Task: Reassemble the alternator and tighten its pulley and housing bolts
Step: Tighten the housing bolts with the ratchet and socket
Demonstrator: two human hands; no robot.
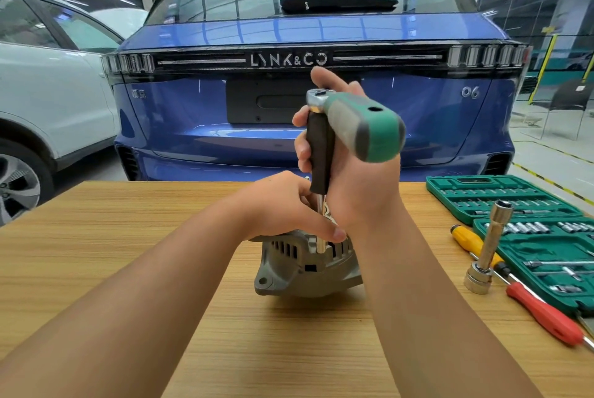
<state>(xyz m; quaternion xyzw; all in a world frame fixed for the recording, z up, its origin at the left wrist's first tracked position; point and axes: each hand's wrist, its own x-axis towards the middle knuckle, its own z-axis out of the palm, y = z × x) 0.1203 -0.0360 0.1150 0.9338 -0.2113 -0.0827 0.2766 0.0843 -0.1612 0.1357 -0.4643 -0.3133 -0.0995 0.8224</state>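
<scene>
A grey metal alternator (302,265) stands on the wooden table (128,237), near its middle. My left hand (289,204) rests on top of the housing, its fingers curled over the upper edge beside a steel extension bar. My right hand (340,172) grips the black sleeve of that bar, which stands upright with its lower end on the housing. A ratchet (356,121) with a green and grey handle sits on the bar's top and points toward me. The socket at the bar's tip is hidden by my left fingers.
An open green socket set case (527,224) lies at the table's right edge. Beside it are a long chrome socket (488,246), a yellow screwdriver (466,237) and a red screwdriver (543,314). A blue car (289,53) stands just behind the table, a white car (48,92) to the left.
</scene>
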